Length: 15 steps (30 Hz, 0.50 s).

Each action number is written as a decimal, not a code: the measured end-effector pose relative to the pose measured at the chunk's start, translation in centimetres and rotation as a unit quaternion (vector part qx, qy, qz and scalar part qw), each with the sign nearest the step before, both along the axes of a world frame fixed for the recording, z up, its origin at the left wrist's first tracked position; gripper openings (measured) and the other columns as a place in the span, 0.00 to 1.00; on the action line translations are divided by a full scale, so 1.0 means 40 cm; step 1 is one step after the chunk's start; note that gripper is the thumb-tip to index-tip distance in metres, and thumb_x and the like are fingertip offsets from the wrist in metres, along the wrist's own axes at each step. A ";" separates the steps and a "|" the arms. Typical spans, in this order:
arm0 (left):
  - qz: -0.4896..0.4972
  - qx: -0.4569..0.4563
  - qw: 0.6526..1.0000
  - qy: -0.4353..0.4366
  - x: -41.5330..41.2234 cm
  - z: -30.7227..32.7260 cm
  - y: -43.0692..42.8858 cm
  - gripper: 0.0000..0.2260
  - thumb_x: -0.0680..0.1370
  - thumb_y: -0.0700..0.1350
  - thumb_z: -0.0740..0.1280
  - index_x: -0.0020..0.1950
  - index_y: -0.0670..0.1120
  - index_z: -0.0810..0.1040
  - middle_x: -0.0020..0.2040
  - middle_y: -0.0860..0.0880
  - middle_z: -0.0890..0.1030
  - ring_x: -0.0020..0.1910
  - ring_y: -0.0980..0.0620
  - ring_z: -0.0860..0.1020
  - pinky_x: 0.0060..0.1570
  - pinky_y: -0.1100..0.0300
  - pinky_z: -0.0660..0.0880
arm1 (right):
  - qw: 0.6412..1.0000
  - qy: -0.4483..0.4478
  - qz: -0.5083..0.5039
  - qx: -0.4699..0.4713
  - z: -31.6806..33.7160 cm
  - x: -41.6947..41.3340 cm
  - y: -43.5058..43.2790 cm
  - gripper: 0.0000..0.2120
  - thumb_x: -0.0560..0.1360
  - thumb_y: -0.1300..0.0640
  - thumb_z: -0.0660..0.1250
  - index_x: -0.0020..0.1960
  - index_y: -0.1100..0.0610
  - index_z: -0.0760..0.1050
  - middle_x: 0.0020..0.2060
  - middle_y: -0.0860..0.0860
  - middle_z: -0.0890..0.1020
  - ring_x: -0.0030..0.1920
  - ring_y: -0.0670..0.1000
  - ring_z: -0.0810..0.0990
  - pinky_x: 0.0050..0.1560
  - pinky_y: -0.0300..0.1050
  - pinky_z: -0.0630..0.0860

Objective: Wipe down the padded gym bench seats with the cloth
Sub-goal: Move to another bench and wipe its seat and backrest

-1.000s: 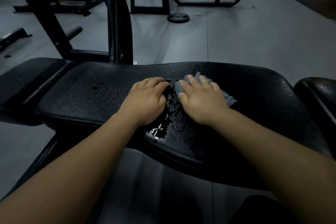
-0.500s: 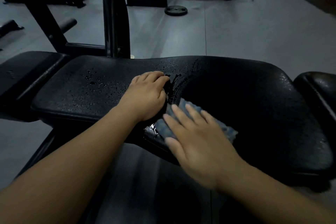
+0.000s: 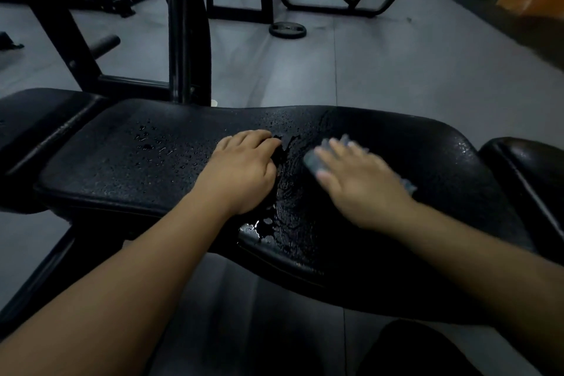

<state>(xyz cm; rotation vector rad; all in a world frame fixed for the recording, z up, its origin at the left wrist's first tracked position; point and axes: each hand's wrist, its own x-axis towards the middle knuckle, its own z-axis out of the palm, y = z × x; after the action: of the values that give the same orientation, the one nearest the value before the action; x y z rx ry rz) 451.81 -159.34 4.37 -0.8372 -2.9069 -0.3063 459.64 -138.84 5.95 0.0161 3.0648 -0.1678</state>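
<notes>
The black padded bench seat lies across the view, beaded with water drops on its left and smeared wet in the middle, with a small puddle at its near edge. My right hand, blurred by motion, presses a grey-blue cloth flat onto the pad with straight fingers. Most of the cloth is hidden under the palm; a corner shows by the wrist. My left hand rests on the pad just left of the wet patch, fingers curled under, and I see nothing in it.
A second black pad adjoins on the right and another on the left. A black machine upright stands just behind the bench. A weight plate lies on the grey floor, with more frames beyond it.
My right hand has swept the cloth from the far middle of the pad to its near edge and back up toward the far side. My left hand has stayed put.
</notes>
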 end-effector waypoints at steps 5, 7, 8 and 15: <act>-0.018 -0.016 1.000 -0.012 -0.035 0.014 0.014 0.29 0.75 0.55 0.46 0.76 0.54 0.64 0.77 0.50 0.64 0.76 0.48 0.60 0.74 0.45 0.58 | 0.999 0.014 -0.024 0.021 -0.007 -0.108 -0.092 0.28 0.83 0.40 0.44 0.81 0.46 0.49 0.82 0.50 0.48 0.80 0.58 0.46 0.78 0.61 0.47; -0.024 -0.020 0.999 -0.020 -0.062 0.021 0.022 0.30 0.74 0.56 0.47 0.76 0.55 0.65 0.77 0.50 0.64 0.76 0.47 0.61 0.74 0.45 0.59 | 0.997 0.031 0.070 0.016 -0.007 -0.005 -0.105 0.28 0.83 0.40 0.41 0.81 0.44 0.49 0.81 0.47 0.49 0.81 0.54 0.47 0.78 0.57 0.48; -0.022 -0.019 0.999 -0.021 -0.069 0.022 0.027 0.30 0.74 0.56 0.47 0.76 0.55 0.66 0.77 0.50 0.65 0.76 0.47 0.61 0.73 0.45 0.59 | 0.995 0.033 0.096 -0.002 0.001 0.039 -0.088 0.29 0.81 0.39 0.39 0.81 0.43 0.50 0.81 0.45 0.50 0.81 0.52 0.47 0.78 0.55 0.48; -0.012 -0.011 1.000 -0.016 -0.052 -0.004 0.023 0.29 0.77 0.56 0.46 0.78 0.55 0.62 0.79 0.51 0.61 0.78 0.48 0.57 0.76 0.45 0.54 | 0.998 0.023 -0.062 0.001 -0.010 -0.206 -0.010 0.26 0.83 0.41 0.41 0.80 0.43 0.52 0.81 0.48 0.51 0.80 0.56 0.48 0.77 0.60 0.49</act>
<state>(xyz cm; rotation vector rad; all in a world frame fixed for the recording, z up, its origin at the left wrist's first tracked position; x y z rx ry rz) 449.71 -158.41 4.19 -0.8803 -2.9358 -0.2936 451.40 -139.23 5.56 0.2066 3.1109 -0.1734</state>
